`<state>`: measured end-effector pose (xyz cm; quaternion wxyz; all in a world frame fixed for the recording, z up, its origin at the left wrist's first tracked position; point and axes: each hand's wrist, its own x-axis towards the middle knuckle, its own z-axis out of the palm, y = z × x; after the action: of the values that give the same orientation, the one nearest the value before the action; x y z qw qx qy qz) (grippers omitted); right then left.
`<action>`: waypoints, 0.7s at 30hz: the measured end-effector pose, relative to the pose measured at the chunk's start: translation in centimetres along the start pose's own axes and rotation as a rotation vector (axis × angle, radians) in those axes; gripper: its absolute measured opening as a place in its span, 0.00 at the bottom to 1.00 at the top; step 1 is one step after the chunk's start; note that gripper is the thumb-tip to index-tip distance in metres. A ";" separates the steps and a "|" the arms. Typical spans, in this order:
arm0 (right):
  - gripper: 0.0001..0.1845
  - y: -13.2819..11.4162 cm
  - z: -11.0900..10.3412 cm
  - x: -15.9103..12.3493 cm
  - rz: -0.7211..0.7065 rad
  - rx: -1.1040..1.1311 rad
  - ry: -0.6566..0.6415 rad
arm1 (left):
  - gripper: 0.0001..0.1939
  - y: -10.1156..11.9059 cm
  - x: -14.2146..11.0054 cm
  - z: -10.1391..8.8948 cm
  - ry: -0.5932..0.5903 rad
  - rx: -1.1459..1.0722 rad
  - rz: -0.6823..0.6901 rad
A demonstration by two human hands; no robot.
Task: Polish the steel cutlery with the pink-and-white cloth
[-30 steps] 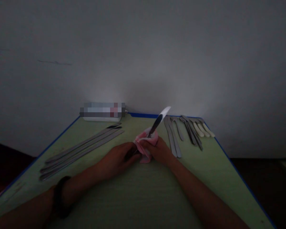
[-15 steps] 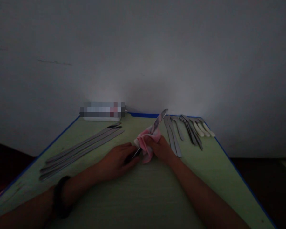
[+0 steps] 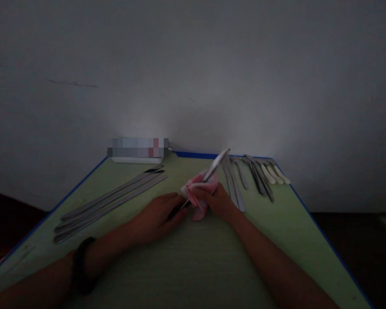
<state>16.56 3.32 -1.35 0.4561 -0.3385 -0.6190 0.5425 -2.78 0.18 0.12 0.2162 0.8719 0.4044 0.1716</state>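
My left hand (image 3: 161,214) is closed round the dark handle of a table knife (image 3: 216,162), whose blade points up and away to the right. My right hand (image 3: 214,201) pinches a pink cloth (image 3: 197,189) round the middle of that blade. Both hands rest low over the green table (image 3: 193,257). A dark band sits on my left wrist.
Several long metal utensils (image 3: 112,197) lie in a slanted row at the left. More knives and spoons (image 3: 251,174), some with pale handles, lie at the back right. A white box (image 3: 137,150) stands against the wall. The table has a blue edge.
The cloth in my right hand has slid a little up the blade and back. The blade has tilted slightly lower and lost its bright glare. My left hand stays put.
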 end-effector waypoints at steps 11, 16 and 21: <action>0.15 1.7 -0.5 1.7 0.066 0.522 0.502 | 0.15 0.5 -0.8 -0.1 -0.116 -0.031 0.011; 0.17 0.9 -0.4 0.9 0.035 0.241 0.221 | 0.16 0.0 -0.4 -0.4 -0.039 -0.218 -0.180; 0.19 0.7 -0.1 0.3 0.066 0.110 0.098 | 0.17 0.1 -0.1 -0.4 -0.050 -0.183 -0.202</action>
<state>16.48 3.80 -2.00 0.4856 -0.3593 -0.5537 0.5731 -2.99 0.14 0.55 0.3213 0.8073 0.4674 0.1632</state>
